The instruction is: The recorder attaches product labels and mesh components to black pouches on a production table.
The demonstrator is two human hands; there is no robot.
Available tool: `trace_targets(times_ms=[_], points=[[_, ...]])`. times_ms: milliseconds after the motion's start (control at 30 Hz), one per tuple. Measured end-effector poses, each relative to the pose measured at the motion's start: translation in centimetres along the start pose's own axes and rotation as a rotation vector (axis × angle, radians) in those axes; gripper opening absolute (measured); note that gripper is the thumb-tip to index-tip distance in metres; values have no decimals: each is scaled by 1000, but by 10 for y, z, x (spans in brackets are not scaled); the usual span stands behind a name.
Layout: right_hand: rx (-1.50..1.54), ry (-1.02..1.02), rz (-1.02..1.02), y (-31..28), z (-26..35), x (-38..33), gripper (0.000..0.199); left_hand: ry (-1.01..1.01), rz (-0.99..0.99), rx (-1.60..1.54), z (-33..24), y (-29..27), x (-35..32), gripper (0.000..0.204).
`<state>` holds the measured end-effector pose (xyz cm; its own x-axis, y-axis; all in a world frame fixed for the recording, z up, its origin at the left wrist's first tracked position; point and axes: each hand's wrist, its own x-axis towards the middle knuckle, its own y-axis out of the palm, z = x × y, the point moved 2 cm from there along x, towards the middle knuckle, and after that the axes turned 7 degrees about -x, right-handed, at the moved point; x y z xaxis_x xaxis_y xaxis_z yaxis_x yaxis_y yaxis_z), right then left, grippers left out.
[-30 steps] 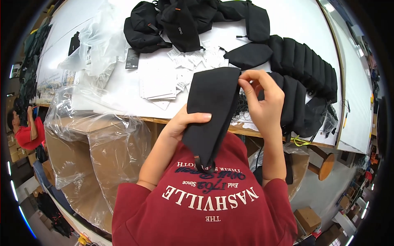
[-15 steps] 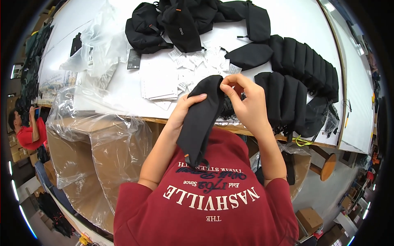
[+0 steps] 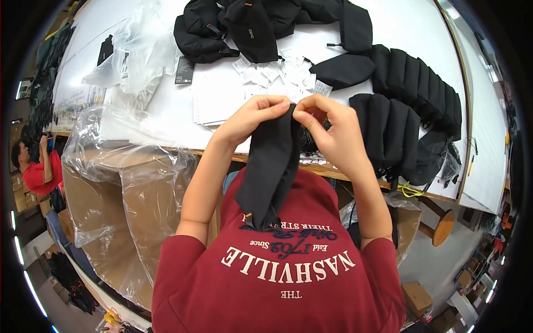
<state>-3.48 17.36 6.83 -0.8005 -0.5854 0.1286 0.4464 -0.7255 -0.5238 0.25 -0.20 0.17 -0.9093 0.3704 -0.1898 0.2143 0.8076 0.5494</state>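
Note:
A black fabric pouch (image 3: 266,161) hangs lengthwise in front of my red shirt, its small orange tab near the lower end. My left hand (image 3: 256,117) pinches its top edge between thumb and fingers. Close beside it, my right hand (image 3: 333,130) is closed in a pinch at the same top corner. Whatever small part lies between the right fingertips is too small to make out. Just beyond my hands, white printed tags (image 3: 272,75) lie in a loose heap on the white table (image 3: 411,28).
Black pouches (image 3: 416,83) stand in rows at the right, with a single flat pouch (image 3: 344,71) nearer the middle. More black pouches (image 3: 250,33) are piled at the back. Clear plastic covers a cardboard box (image 3: 150,205) at the left. A person in red (image 3: 41,172) is far left.
My left hand has moved up from the pouch's side to its top edge, beside my right hand. The pouch now hangs straighter and slightly lower.

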Motion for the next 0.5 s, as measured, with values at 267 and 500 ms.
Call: trace_targets(times_ms=[267, 500], points=[[153, 12, 271, 9, 30, -13, 8, 244, -309, -32, -35, -16, 20, 28], [193, 10, 372, 21, 47, -27, 7, 422, -405, -25, -65, -31, 23, 35]])
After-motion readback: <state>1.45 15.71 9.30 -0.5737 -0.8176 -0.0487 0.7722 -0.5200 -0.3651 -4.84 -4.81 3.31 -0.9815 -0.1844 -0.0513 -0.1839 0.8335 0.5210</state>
